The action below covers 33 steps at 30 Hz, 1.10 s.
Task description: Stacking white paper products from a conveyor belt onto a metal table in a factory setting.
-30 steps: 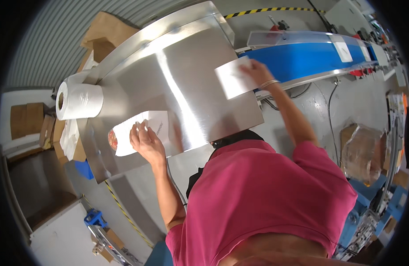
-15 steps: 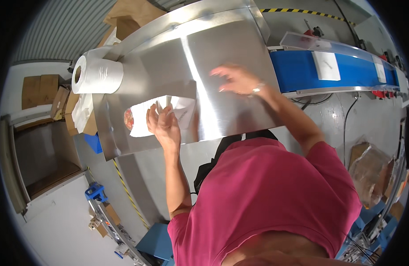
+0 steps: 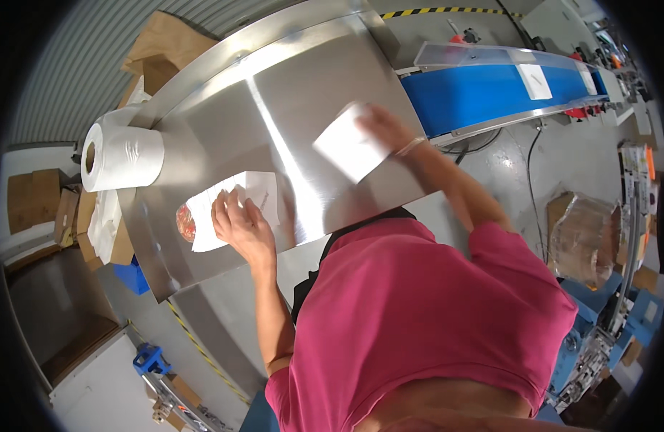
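Observation:
On the steel table, a fanned stack of flat white packets [image 3: 260, 193] lies under my left hand [image 3: 238, 225]. Its fingers are bent and a little apart, resting on the top of the stack. A rounded red, mottled thing [image 3: 186, 222] shows at the stack's left end; most of it is covered. My right hand [image 3: 386, 129] is closed on the upper right edge of a single flat white packet [image 3: 352, 147], tilted over the table's right part. That hand is blurred by motion.
A steel table [image 3: 224, 115] with a raised back edge spans the middle. A large white roll [image 3: 134, 155] stands at its left, near cardboard boxes [image 3: 33, 198]. Right of the table runs a blue conveyor belt [image 3: 461, 101] with a clear guard, carrying white packets [image 3: 535, 81].
My right hand, empty before, now grips a white packet. My left hand has stayed at the stack. The packets on the belt lie farther along it, and the whole view has shifted.

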Available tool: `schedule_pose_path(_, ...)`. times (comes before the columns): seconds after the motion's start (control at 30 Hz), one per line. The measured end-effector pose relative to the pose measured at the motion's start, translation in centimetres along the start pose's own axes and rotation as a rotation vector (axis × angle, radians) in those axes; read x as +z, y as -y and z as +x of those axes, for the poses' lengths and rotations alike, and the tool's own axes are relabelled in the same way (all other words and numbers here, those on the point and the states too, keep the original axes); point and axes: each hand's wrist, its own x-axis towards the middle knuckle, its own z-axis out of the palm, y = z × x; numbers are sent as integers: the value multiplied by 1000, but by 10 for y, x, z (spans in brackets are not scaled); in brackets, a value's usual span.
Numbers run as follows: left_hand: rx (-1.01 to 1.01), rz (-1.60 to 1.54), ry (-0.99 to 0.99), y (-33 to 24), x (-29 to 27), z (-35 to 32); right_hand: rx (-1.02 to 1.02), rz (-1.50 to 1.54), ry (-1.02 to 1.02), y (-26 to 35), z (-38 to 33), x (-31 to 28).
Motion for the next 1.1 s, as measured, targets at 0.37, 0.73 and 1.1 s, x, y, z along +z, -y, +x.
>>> schedule_pose_path(0.37,53,-91,-3,1,7,1,-459,-1201,-667,-4,21,-138)
schedule_pose_path(0.73,46,-143,84,-4,-3,4,-415,-432,701,39,49,128)
schedule_pose_path(1.1,-64,-92,9,7,-4,1,-172,-357,-137,-30,19,-30)
